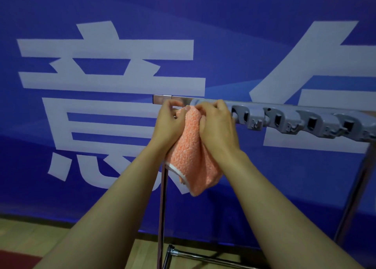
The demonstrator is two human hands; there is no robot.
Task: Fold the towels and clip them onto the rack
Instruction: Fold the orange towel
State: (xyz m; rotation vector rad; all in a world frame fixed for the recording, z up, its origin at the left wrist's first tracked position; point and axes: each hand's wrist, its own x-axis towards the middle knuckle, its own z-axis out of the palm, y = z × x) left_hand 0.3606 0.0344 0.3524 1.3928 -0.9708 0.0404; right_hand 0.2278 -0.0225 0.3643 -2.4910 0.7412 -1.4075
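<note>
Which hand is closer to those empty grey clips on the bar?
Right. The right hand sits just beside the nearest grey clip; the left hand is farther, across the orange towel.

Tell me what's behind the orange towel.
Behind the fluffy orange towel run the rack's chrome upright post and the blue banner. Both hands grip its top, hiding any clip there.

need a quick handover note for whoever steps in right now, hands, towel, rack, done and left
Left hand: grips the top of the orange towel.
Right hand: grips the same top edge, up against the rack bar.
Towel: bunched, hanging below both hands at the left end of the grey clip strip.
Done: towel brought up to the rack.
Left: whether a clip holds it is hidden by the hands; the visible clips are empty.
</note>
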